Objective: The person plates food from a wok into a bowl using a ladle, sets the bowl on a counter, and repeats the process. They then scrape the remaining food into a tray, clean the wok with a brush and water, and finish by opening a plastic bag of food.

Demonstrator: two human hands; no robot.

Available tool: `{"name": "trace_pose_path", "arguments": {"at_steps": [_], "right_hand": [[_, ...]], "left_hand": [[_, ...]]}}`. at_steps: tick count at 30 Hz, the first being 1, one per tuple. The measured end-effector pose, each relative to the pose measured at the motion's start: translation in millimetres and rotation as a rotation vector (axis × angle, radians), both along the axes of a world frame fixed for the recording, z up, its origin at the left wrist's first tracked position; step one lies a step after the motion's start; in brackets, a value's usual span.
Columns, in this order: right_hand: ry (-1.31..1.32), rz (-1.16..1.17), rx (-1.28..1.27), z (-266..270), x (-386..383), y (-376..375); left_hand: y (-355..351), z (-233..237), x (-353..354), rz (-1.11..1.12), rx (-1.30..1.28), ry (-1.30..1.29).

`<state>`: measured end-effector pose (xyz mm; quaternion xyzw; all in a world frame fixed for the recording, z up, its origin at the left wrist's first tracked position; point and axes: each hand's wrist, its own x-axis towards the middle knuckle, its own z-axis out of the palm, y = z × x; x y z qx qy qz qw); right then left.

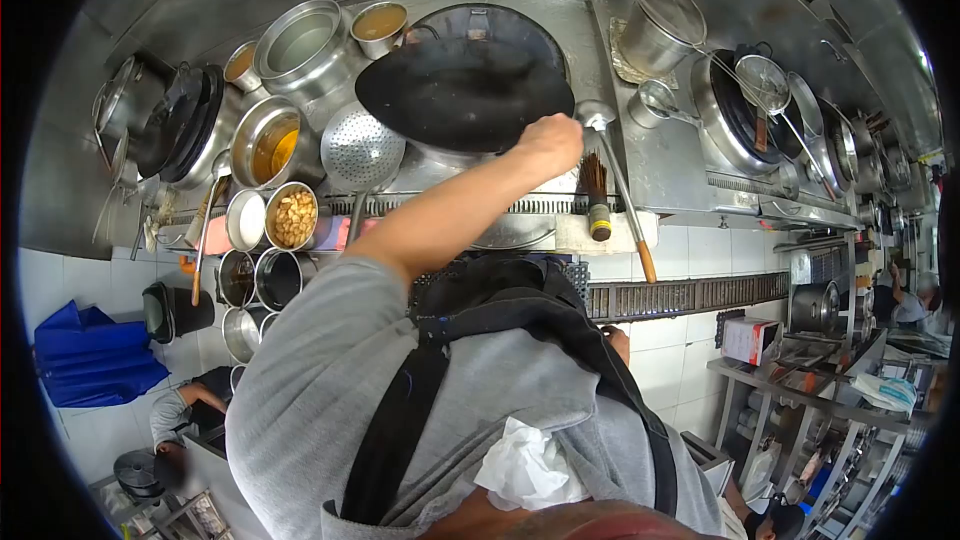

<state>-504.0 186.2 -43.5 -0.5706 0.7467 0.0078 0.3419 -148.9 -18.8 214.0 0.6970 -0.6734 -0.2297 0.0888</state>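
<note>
My left arm reaches across the front of me, and my left hand is closed at the right edge of a black wok. The wok is tilted above the stove, with a second dark wok rim behind it. Just right of that hand lies a steel ladle with a wooden handle. Beside it rests a bamboo brush. Only a small part of my right hand shows at my right side; its fingers are mostly hidden. A perforated skimmer sits left of the wok.
On the left stand a pot of orange oil, a bowl of brown chunks and several steel pots. Another stove on the right holds a wok and strainers. A drain grate crosses the floor. Other people are nearby.
</note>
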Motion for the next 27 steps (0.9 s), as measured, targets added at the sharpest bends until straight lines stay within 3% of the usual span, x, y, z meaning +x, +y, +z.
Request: {"name": "trace_pose_path", "arguments": {"at_steps": [3,10,14,17,19,21,24,27], "right_hand": [[0.064,0.070,-0.028,21,17,-11],[-0.050,0.014,-0.088,7,15,-25],[-0.022,-0.080,0.011,38,28,-4],[-0.034,-0.017,-0.130,-5,0,27],[-0.031,0.051,-0.139,-7,-8,38],[0.050,-0.016,0.021,6,-6,42],[-0.016,-0.102,0.059,33,3,40],[0.028,-0.064,-0.066,11,-2,36]], "left_hand": [[-41,-38,-11,0.065,-0.023,-0.012],[-79,-73,-23,0.220,0.087,-0.057],[-87,-75,-26,0.218,0.085,-0.080],[-90,-81,-26,0.271,0.089,-0.055],[-90,-81,-26,0.267,0.085,-0.065],[-89,-79,-26,0.248,0.086,-0.077],[-86,-75,-26,0.269,0.086,-0.065],[-84,-73,-26,0.269,0.089,-0.071]]}}
